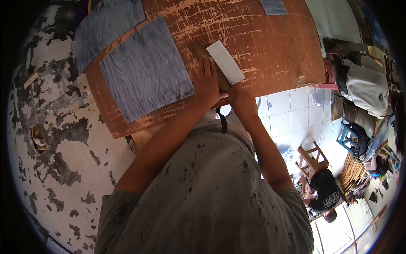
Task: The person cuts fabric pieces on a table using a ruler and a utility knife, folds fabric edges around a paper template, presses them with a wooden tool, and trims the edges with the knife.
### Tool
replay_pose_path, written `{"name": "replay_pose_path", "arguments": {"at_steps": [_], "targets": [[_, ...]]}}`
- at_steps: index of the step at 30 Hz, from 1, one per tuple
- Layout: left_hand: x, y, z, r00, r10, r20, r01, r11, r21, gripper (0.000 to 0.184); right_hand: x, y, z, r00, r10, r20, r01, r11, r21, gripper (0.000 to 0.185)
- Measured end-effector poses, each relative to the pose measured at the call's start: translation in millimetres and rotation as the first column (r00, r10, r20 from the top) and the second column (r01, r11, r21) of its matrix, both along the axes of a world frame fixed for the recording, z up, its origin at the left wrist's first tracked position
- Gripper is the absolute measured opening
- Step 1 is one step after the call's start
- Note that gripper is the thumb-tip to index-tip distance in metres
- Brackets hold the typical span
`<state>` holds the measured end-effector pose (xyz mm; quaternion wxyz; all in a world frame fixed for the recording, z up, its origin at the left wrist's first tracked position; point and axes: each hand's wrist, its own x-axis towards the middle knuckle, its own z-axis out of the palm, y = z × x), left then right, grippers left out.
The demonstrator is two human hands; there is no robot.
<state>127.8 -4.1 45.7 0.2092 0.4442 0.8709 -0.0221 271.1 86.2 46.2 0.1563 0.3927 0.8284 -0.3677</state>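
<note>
On the scratched brown board (pixel 287 51) lies a narrow dark strip (pixel 197 50), and my left hand (pixel 207 82) presses on it with fingers stretched out along it. Beside the strip is a white rectangular piece (pixel 226 62). My right hand (pixel 243 101) is closed at the near end of the white piece, by the board's front edge; what its fingers hold is too small to make out. A grey-blue streaked sheet (pixel 146 70) lies left of my left hand.
Another grey-blue sheet (pixel 112 25) is at the upper left, and a small one (pixel 274 6) at the top. A peeling wall (pixel 63 139) stands left. Right are a wooden stool (pixel 312 158), a blue stool (pixel 347 137) and a person in a black shirt (pixel 327 190).
</note>
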Motion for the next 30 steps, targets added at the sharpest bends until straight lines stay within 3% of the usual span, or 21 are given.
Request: {"name": "replay_pose_path", "arguments": {"at_steps": [13,19,22,24,27,28,30], "targets": [[-2,1,0,1.000,0.003,0.026,-0.003,1.000,-0.009,0.149,0,1,-12,0.998,0.057,-0.005,-0.057,0.998,0.028,0.029],[-2,3,1,1.000,-0.007,0.002,0.007,1.000,-0.031,0.148,-14,6,3,0.993,0.077,0.087,-0.076,0.997,-0.011,0.022],[-2,5,3,1.000,-0.013,-0.014,0.012,0.997,-0.075,0.147,-22,8,14,0.977,0.158,0.146,-0.161,0.987,0.009,0.019],[-1,7,4,1.000,-0.018,-0.021,0.016,0.996,-0.092,0.147,-24,10,18,0.933,0.333,0.140,-0.348,0.931,0.108,0.023],[-1,8,10,1.000,0.000,-0.017,-0.002,0.995,-0.102,0.147,-29,13,26,0.920,0.325,0.218,-0.346,0.936,0.066,0.024],[-1,8,12,1.000,-0.003,-0.018,0.001,0.993,-0.122,0.147,-24,13,17,0.920,0.327,0.217,-0.349,0.935,0.071,0.024],[-3,8,12,1.000,-0.005,-0.020,0.002,0.990,-0.141,0.147,-4,10,-6,0.929,0.368,0.044,-0.371,0.920,0.130,0.027]]}}
